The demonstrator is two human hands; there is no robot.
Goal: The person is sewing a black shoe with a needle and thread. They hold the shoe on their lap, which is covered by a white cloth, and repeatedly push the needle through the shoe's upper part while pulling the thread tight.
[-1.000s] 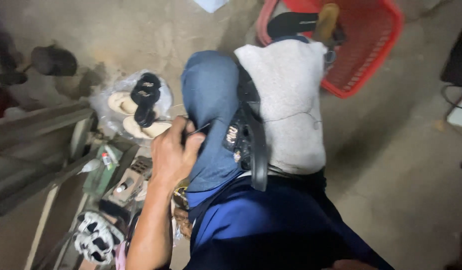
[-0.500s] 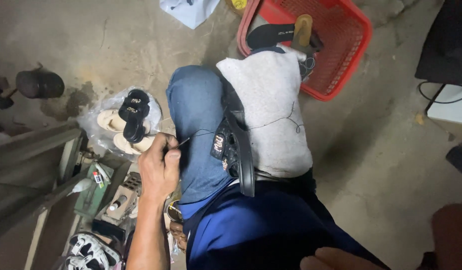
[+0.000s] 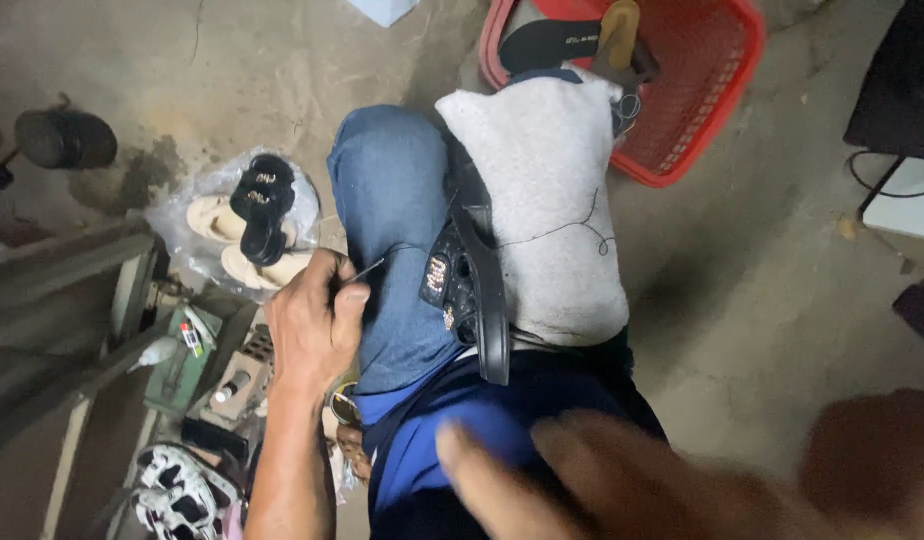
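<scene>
A black sandal [image 3: 469, 290] with a beaded strap is wedged between my knees, one in blue jeans [image 3: 392, 200], the other under a grey cloth [image 3: 547, 200]. My left hand [image 3: 312, 325] is pinched on a thin needle [image 3: 367, 268] beside the jeans knee. A dark thread [image 3: 542, 235] runs from the needle to the sandal and over the grey cloth. My right hand [image 3: 602, 480] is blurred, close to the camera at the bottom, fingers spread and nothing in it.
A red plastic basket [image 3: 722, 90] holds black and tan sandals behind my knees. A clear bag with beige and black sandals [image 3: 244, 225] lies on the concrete floor at left. Tool clutter [image 3: 197, 370] sits lower left. A dark round object [image 3: 64, 138] is far left.
My left hand has pulled the needle down and away from the sandal, drawing thread out. My right hand has risen into view at the bottom.
</scene>
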